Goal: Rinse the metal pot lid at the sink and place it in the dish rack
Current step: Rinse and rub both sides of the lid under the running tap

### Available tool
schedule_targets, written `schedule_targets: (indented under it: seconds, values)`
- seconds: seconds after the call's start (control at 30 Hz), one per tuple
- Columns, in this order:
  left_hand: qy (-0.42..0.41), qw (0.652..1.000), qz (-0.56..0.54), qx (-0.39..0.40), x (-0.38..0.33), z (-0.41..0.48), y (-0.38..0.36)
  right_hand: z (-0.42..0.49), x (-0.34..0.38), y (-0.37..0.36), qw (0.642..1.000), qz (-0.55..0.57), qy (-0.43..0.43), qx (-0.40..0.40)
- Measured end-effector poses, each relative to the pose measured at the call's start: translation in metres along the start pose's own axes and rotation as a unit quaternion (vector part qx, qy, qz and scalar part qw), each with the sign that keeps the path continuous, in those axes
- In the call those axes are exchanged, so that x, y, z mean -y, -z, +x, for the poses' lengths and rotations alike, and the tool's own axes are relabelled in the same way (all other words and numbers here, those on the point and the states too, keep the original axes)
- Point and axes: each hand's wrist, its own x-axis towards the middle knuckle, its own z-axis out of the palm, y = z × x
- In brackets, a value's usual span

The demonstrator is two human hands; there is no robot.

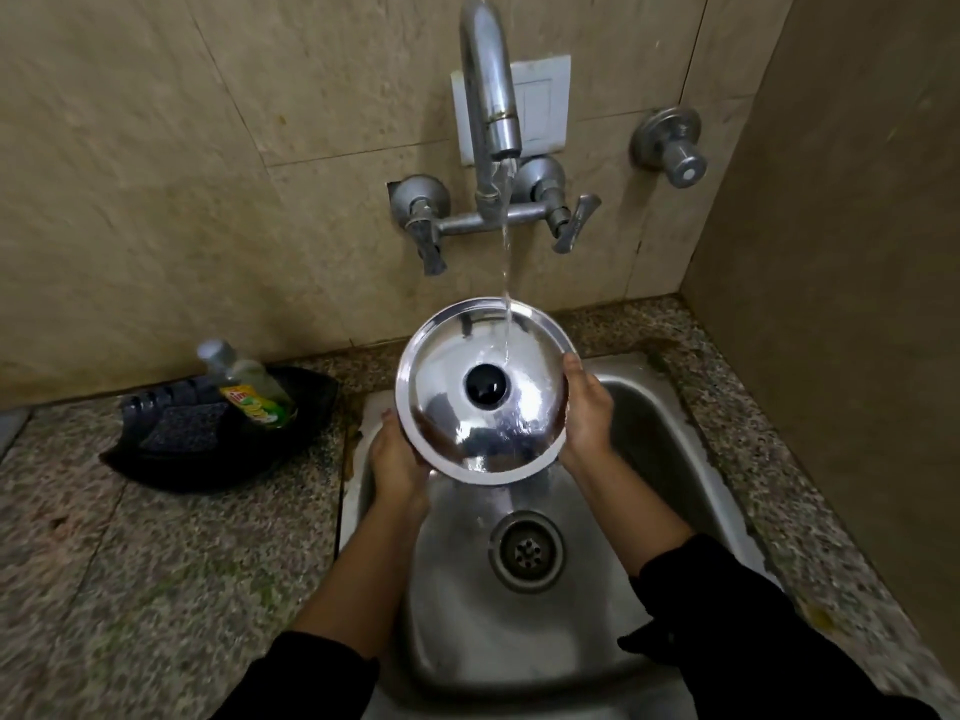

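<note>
Lid (483, 392) over sink (675, 449), under tap (491, 96); tray (218, 433) (perhaps soap-holding) left.

A black tray (218, 449) sits on the speckled stone worktop (156, 563), to the left of the hands. In it lies a dark scrubbing pad (184, 431), and a bottle of green dish soap (249, 387) with a yellow label leans against the tray's far side. On the tiled wall (182, 148) beyond the hands, a white switch plate (540, 106) is fixed behind the spout. A separate round metal valve knob (670, 145) juts from the wall up and to the right of the hands. A plain brown side wall (841, 252) closes off the corner on the right.
</note>
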Motion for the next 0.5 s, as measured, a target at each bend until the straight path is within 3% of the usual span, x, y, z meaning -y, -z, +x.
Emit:
schedule_targets:
  seconds: [0.1, 0.2, 0.37, 0.5]
  values:
    - [0.082, 0.993, -0.06, 0.067, -0.007, -0.005, -0.011, 0.008, 0.011, 0.013, 0.999, 0.023, 0.003, -0.04]
    - [0.097, 0.983, -0.092, 0.126, -0.005, -0.006, -0.028, 0.019, 0.021, 0.029, 0.997, 0.029, 0.014, -0.067]
    - [0.106, 0.975, -0.029, 0.193, 0.003, -0.02, -0.045, 0.032, 0.03, 0.06, 0.996, 0.036, 0.036, -0.08]
    - [0.058, 0.976, 0.053, 0.202, 0.013, -0.02, -0.045, 0.025, 0.031, 0.07, 0.996, 0.038, 0.041, -0.075]
